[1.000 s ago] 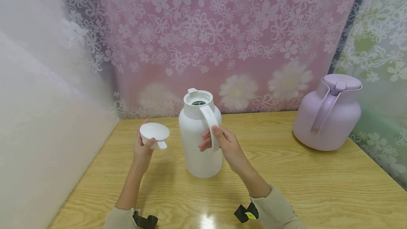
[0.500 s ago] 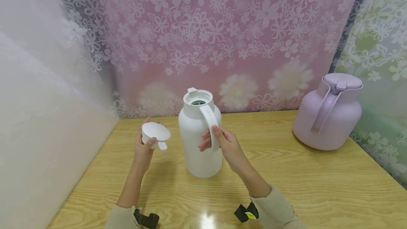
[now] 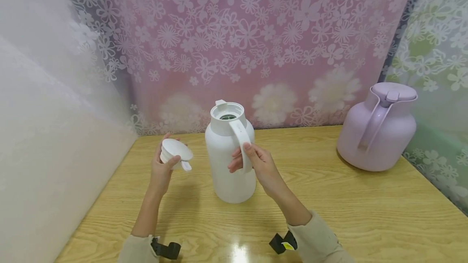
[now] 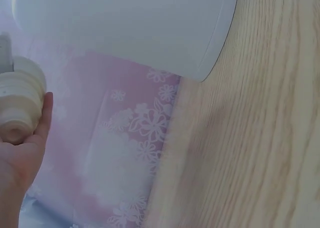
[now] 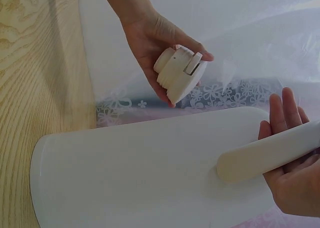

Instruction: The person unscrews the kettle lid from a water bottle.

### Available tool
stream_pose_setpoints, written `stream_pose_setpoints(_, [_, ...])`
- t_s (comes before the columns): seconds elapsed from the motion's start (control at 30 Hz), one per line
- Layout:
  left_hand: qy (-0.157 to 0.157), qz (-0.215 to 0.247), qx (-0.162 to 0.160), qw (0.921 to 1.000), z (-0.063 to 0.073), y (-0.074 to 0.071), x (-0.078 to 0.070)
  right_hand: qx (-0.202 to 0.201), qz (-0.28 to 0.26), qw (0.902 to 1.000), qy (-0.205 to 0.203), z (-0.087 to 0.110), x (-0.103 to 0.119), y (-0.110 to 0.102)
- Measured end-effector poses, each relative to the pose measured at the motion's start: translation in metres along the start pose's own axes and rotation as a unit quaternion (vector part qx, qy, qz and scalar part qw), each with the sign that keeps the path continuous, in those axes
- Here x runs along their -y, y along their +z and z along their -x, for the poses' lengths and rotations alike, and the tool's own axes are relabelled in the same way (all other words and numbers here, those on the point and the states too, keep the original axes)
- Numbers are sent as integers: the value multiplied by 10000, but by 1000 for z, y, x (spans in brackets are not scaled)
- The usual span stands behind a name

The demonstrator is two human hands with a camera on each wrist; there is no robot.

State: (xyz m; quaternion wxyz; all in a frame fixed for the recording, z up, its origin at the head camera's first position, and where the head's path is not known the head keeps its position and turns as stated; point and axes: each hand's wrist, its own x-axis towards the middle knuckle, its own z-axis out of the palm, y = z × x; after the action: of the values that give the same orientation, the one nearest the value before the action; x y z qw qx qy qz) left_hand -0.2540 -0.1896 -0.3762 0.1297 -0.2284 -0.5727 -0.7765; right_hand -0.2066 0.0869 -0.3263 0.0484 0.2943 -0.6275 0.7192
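Note:
A white thermos jug (image 3: 228, 161) stands upright on the table, its top uncovered so that the dark opening shows. My right hand (image 3: 260, 169) grips the jug's handle (image 3: 239, 133), thumb on the near side and fingers passing through behind it; the right wrist view shows the handle (image 5: 265, 155) lying across the palm. To the left of the jug, my left hand (image 3: 162, 169) holds the white stopper lid (image 3: 177, 149) in the air, tilted, its small tab facing right. In the right wrist view the stopper (image 5: 177, 73) shows its stepped, ridged underside.
A lilac thermos jug (image 3: 380, 133), lid on, stands at the right of the wooden table (image 3: 314, 210). A pink flowered curtain (image 3: 248, 52) hangs behind the table, and a pale wall panel (image 3: 58, 104) borders it on the left. Black wrist cameras (image 3: 166, 250) sit at the sleeves.
My left hand moves slightly right, then back left and a little up, tipping the stopper lid so that more of its side shows. The white jug and my right hand stay in place.

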Motion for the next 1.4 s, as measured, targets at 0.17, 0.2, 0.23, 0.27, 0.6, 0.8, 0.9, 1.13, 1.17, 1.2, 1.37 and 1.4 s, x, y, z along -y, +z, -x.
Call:
stream_pose_setpoints(0.17, [-515,-1261,-306,9902,-1,-4,-3,7,-5,10000,4,0,0,0])
stream_pose_setpoints(0.2, [-616,-1448,-325,9870,-1,-4,-4,4,1,10000,10,0,1,0])
stream_pose_setpoints(0.23, [-731,-1644,-350,9831,-2,-5,-4,2,3,10000,16,0,1,0])
stream_pose_setpoints(0.27, [-829,-1842,-319,9789,-2,-6,-4,-1,7,10000,24,0,1,0])
stream_pose_setpoints(0.6, [-1428,-3980,278,9058,-10,-7,4,-28,-15,10000,73,1,1,0])
stream_pose_setpoints(0.8, [-1154,-4615,448,8784,-11,-3,12,-25,2,10000,50,0,1,0])
stream_pose_setpoints(0.9, [-981,-5038,566,8564,-11,-3,16,-28,-14,10000,50,0,0,0])
stream_pose_setpoints(1.13, [-845,-5797,911,8053,-11,-2,24,-14,-10,10000,53,0,-1,0])
stream_pose_setpoints(1.17, [-824,-5886,961,7985,-11,-2,25,-12,-4,10000,55,0,-1,0])
stream_pose_setpoints(1.2, [-769,-5971,1011,7921,-11,-1,26,-12,-2,10000,55,0,-1,0])
stream_pose_setpoints(1.37, [-437,-6422,1305,7541,-10,0,32,-20,-5,10000,52,0,-1,0])
stream_pose_setpoints(1.4, [-409,-6502,1369,7462,-9,0,33,-24,-10,10000,50,0,-1,0])
